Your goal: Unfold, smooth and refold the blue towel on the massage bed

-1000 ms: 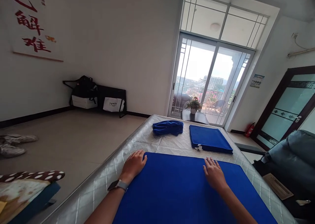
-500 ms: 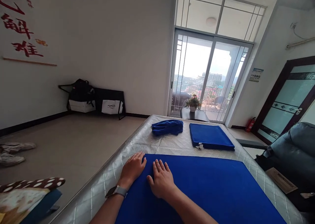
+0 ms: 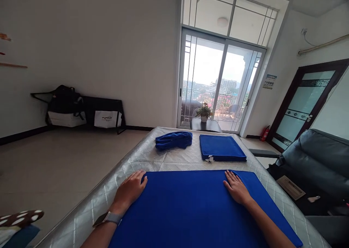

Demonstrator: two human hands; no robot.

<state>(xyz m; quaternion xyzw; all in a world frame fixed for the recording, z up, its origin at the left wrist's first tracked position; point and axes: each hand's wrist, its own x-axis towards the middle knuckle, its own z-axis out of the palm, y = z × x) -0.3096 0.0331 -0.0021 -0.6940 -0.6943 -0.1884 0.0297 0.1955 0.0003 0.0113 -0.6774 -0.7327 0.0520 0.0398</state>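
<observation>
A large blue cloth lies spread over the near part of a silver quilted mattress. At its far left corner rests my left hand, fingers over the edge and thumb apart, with a watch on the wrist. Near the far right corner, my right hand lies flat on the cloth with its fingers stretched out; a small fold shows just right of it. Beyond the cloth sit a neatly folded blue stack with a white tag and a loosely bunched blue cloth.
A potted plant stands on a small dark table past the mattress. To the right is a dark armchair with a brown board. A backpack and white bag are by the left wall.
My right hand has slid rightward across the cloth, from near the left hand to near the far right corner. My left hand stays at the left corner. The view has turned right.
</observation>
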